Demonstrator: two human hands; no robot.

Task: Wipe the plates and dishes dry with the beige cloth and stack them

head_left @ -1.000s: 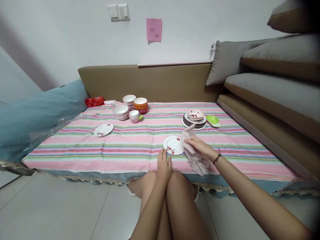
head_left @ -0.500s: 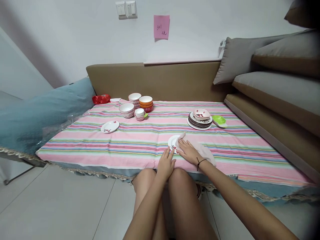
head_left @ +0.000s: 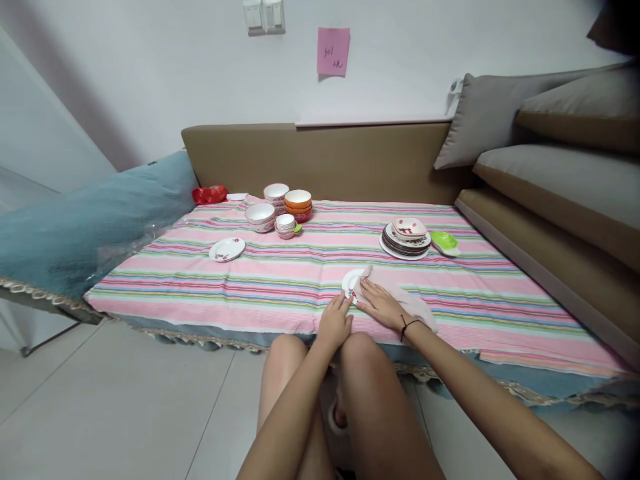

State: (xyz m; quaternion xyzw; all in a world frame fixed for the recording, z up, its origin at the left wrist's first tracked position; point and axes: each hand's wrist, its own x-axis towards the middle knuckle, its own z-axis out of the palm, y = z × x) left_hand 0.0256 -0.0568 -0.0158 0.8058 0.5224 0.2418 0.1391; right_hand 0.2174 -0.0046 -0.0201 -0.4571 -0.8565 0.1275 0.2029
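Note:
A small white plate (head_left: pixel 351 283) with red flowers lies on the striped cloth in front of my knees. My left hand (head_left: pixel 335 321) rests at its near left edge, fingers stretched out and fingertips at the rim. A pale pink cleaning cloth (head_left: pixel 407 301) covers the plate's right side and trails to the right. My right hand (head_left: pixel 381 303), with a dark cord on the wrist, lies flat on this cloth with its fingers extended, pressing it over the plate. The cloth and hand hide much of the plate.
On the striped cover (head_left: pixel 280 287), another flowered plate (head_left: pixel 227 250) lies left. White bowls (head_left: pixel 260 217), orange bowls (head_left: pixel 299 200) and small cups (head_left: pixel 285 224) stand behind. Stacked plates (head_left: pixel 404 249) bear a pink dish (head_left: pixel 409 228), beside a green dish (head_left: pixel 445 243). Cushions (head_left: pixel 555 173) line the right.
The whole view has shifted slightly, so things sit a little further right. Both hands stay at the plate, the right still flat on the cleaning cloth.

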